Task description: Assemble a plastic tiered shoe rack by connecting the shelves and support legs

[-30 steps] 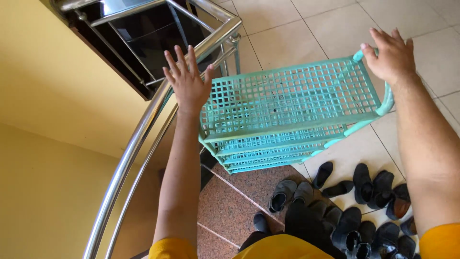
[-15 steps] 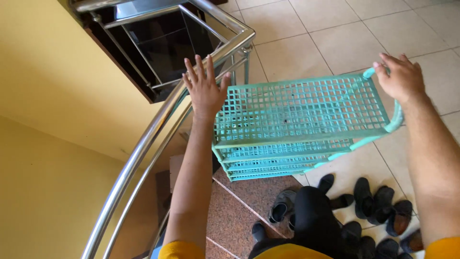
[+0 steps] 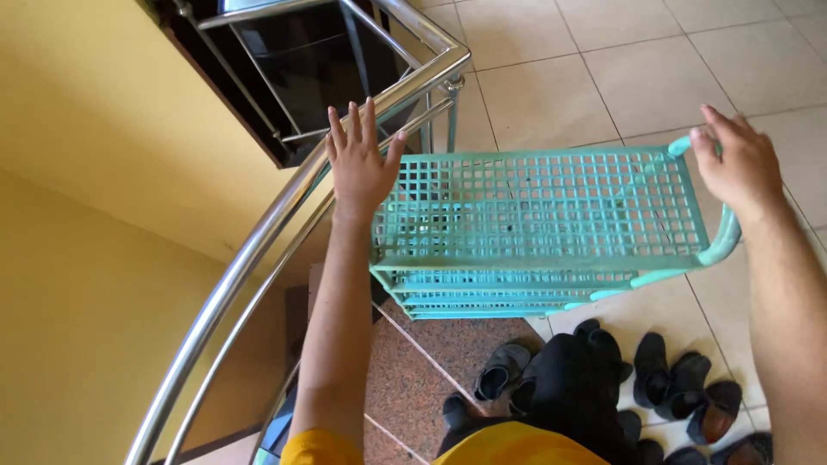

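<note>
Two hands flank teal rack.

Teal plastic shoe rack, w/ grid-pattern shelves stacked in tiers, stands upright on tiled floor. Top shelf bare, left end just beside steel stair railing.

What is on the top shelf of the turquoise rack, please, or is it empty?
Empty: the top shelf of the turquoise rack shows only bare grid. The left hand and right hand are at its ends.

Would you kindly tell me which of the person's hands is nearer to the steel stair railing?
Left. The left hand is at the teal rack's end beside the steel railing; the right hand grips the far end.
</note>
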